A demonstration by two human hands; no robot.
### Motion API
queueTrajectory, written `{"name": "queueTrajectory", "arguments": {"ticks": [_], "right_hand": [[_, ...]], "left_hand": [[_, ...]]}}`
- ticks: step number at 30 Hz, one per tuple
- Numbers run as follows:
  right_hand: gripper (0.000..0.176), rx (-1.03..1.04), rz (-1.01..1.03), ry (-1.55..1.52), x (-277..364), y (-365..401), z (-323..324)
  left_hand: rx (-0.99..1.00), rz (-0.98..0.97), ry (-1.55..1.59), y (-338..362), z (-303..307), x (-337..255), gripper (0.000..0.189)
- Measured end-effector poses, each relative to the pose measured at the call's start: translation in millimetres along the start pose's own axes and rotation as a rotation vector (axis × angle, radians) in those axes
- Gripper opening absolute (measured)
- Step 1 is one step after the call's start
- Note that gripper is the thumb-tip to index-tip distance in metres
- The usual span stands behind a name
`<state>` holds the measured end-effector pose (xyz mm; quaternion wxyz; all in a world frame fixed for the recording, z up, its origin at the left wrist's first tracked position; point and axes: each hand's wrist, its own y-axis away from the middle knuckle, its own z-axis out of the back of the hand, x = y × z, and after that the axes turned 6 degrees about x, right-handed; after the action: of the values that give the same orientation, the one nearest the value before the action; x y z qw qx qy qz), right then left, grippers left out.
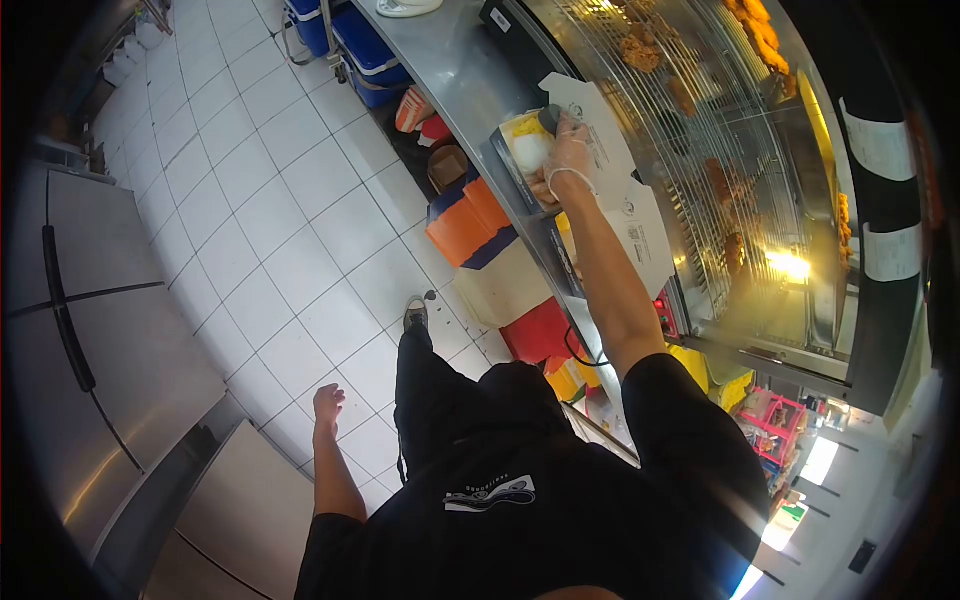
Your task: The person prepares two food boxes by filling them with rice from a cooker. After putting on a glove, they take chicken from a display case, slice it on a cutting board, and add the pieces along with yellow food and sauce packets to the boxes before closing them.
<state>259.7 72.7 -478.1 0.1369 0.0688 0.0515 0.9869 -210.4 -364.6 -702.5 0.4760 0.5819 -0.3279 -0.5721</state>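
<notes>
My right hand (571, 155), in a clear plastic glove, reaches into an open food box (508, 132) on the steel counter. Its fingers close round a dark, rounded thing that I cannot make out, over yellow food and a white item (531, 152). The box's white lid (600, 120) stands open towards the display case. Partly behind my forearm is a second open box (640, 235). My left hand (328, 403) is bare and hangs over the tiled floor, away from the counter, its fingers loosely curled and apart with nothing in them.
A heated display case (700, 150) with wire racks of fried food runs along the counter (450, 60). Under the counter are orange cartons (468, 222) and a red box (540, 332). Blue containers (365, 50) stand at the top. Steel fridge doors (120, 350) line the left.
</notes>
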Motion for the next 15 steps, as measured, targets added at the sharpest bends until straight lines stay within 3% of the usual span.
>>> {"name": "queueTrajectory", "arguments": {"ticks": [3,5,6,8,9,11,12,14,15], "right_hand": [[0.064,-0.051,-0.009,-0.067,-1.9,-0.2,-6.3],[0.062,-0.25,0.048,-0.153,-14.6,-12.6,-29.3],[0.062,-0.25,0.049,-0.16,-17.6,-19.8,-32.2],[0.049,-0.091,-0.004,-0.576,-29.1,-28.1,-34.9],[0.049,-0.094,-0.015,-0.583,-36.4,-24.2,-36.1],[0.031,0.208,-0.074,-1.703,-48.9,-17.1,-36.1],[0.031,0.192,-0.081,-1.716,-54.5,-7.1,-32.9],[0.022,0.45,-0.098,-2.107,-70.7,26.7,-24.7],[0.024,0.464,-0.06,-2.156,-78.0,51.6,-16.9]], "left_hand": [[0.003,-0.01,0.012,3.0,-4.5,-2.5,0.033],[0.009,-0.002,0.007,3.1,-7.7,4.5,0.033],[0.017,0.007,0.005,1.1,-9.4,10.3,0.034],[0.028,0.021,-0.014,-3.4,-11.1,22.9,0.034],[0.043,0.038,-0.036,-3.7,-11.4,29.1,0.035],[0.053,0.072,-0.054,-2.4,-12.2,37.2,0.035],[0.064,0.097,-0.075,-2.7,-11.9,38.9,0.033],[0.072,0.116,-0.12,-4.5,-12.6,42.0,0.031],[0.084,0.141,-0.145,-7.3,-13.4,43.3,0.032]]}}
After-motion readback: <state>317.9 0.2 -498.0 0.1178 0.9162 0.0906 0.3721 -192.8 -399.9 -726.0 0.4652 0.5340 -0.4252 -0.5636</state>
